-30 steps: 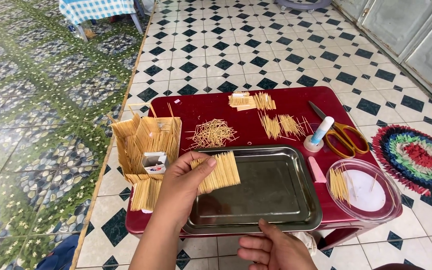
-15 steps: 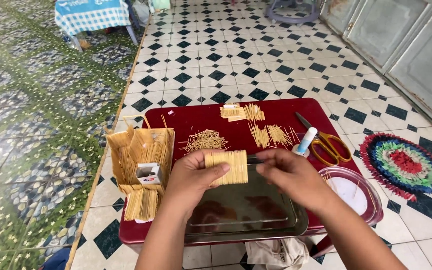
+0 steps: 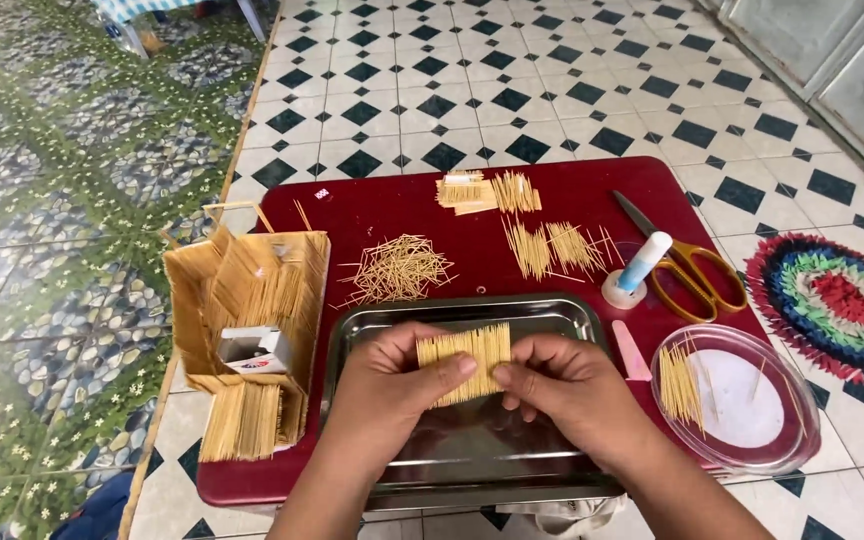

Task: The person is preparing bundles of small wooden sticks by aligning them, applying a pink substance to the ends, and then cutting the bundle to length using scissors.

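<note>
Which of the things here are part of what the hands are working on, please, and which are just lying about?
In use:
stick panel, held by left hand and right hand
steel tray beneath the hands

Lying about:
loose sticks
stick box
scissors
glue bottle
plastic lid
red table
woven mat

Home floor setting: patterned tiled floor [image 3: 512, 90], low red table [image 3: 402, 215], woven round mat [image 3: 837, 300].

Small white box [image 3: 255, 349], red-and-blue print, lying tilted inside open toothpick-stick structure [image 3: 252, 300], left of metal tray [image 3: 372, 325].
</note>
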